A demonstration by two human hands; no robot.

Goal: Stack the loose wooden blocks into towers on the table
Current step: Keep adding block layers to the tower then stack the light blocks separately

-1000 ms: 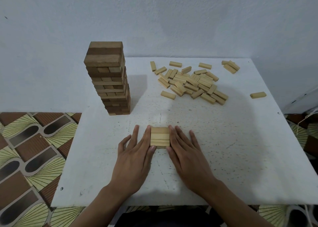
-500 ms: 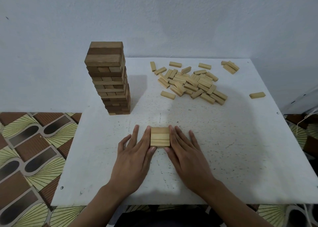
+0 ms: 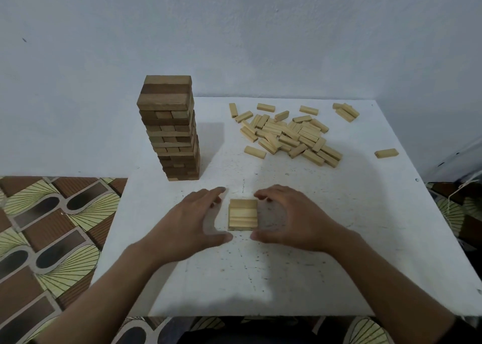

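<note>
A low square stack of pale wooden blocks (image 3: pixel 243 214) sits on the white table (image 3: pixel 339 252), near the middle front. My left hand (image 3: pixel 190 221) hovers just left of it and my right hand (image 3: pixel 294 218) just right, both blurred, fingers loosely spread and apart from the stack. Neither hand holds anything. A tall tower of darker wooden blocks (image 3: pixel 169 130) stands at the table's left rear. A heap of loose pale blocks (image 3: pixel 289 135) lies at the back right.
One stray block (image 3: pixel 386 153) lies near the right edge, and a few more (image 3: pixel 345 111) at the far right corner. The table backs onto a pale wall. A patterned floor (image 3: pixel 47 226) shows to the left.
Both hands pressed flat against the sides of the small stack before. Now they have lifted off and pulled slightly away, thumbs and fingers spread around it. The stack stays in place.
</note>
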